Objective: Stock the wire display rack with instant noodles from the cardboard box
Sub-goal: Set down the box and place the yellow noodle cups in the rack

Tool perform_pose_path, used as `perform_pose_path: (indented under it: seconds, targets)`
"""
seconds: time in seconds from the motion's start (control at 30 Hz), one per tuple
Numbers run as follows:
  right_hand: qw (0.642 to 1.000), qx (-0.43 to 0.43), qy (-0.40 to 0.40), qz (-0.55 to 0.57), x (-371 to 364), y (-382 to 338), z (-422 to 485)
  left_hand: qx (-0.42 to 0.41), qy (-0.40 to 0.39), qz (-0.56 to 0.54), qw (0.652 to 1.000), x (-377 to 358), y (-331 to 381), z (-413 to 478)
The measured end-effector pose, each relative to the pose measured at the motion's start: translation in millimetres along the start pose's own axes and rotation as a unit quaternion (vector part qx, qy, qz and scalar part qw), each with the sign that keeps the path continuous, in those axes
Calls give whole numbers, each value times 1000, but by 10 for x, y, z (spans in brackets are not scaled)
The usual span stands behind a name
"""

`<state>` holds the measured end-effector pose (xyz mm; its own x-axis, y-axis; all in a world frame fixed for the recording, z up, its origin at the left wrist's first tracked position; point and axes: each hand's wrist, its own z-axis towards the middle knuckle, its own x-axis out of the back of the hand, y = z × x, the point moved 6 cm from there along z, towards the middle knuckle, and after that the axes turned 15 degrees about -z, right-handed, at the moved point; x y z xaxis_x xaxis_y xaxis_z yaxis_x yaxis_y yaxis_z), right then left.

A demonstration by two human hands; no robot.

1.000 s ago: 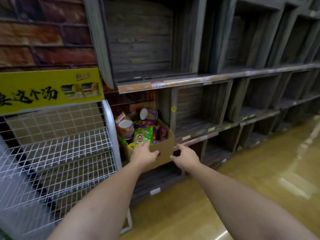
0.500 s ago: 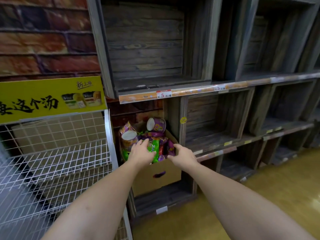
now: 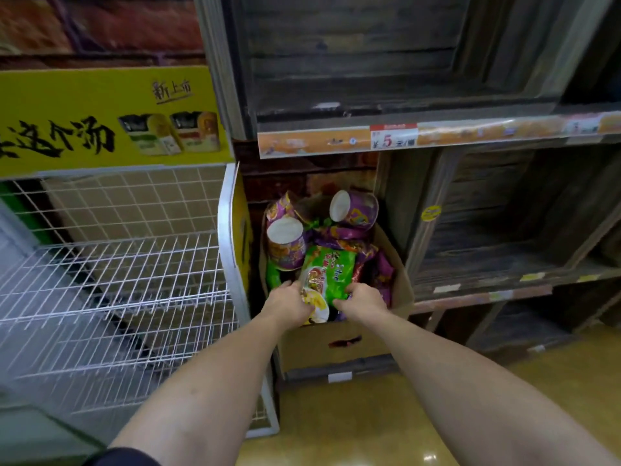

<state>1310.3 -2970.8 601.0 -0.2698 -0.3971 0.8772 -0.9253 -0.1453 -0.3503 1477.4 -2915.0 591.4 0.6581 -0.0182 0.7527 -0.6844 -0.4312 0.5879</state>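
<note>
A brown cardboard box (image 3: 336, 344) sits on the low wooden shelf, filled with purple noodle cups (image 3: 287, 242) and packets. On top lies a green instant noodle packet (image 3: 331, 274). My left hand (image 3: 289, 302) grips its near left edge and my right hand (image 3: 361, 299) grips its near right edge. The white wire display rack (image 3: 111, 270) stands to the left of the box, its wire shelves bare.
A yellow sign (image 3: 100, 119) tops the rack. Dark wooden crate shelves (image 3: 504, 230) run to the right, with a price strip (image 3: 393, 137) on the upper edge. Yellow floor (image 3: 353, 425) lies below.
The view has moved closer to the box. Both hands went from its front edge into the box and took hold of the green packet.
</note>
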Motion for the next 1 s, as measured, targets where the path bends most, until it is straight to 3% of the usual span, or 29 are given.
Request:
perform_pose_path:
  seconds: [0.13, 0.33, 0.5, 0.67, 0.87, 1.0]
  targets:
    - [999, 6, -51, -14, -243, -14, 431, -5, 0, 76, 997, -122, -60, 235]
    - [990, 13, -125, -62, -507, -75, 722, 52, -32, 176, 983, -165, -212, 528]
    - [986, 17, -154, -70, -620, -204, 859, 68, -61, 188, 978, -244, -283, 650]
    - [988, -15, -150, -22, -660, -200, 917, 59, -46, 179, 981, -207, -268, 709]
    - [978, -82, -148, 121, -541, -176, 797, 46, -4, 156, 987, -108, -159, 662]
    - [974, -79, -135, 165, -239, -219, 692, 60, 14, 112, 992, 132, 74, 553]
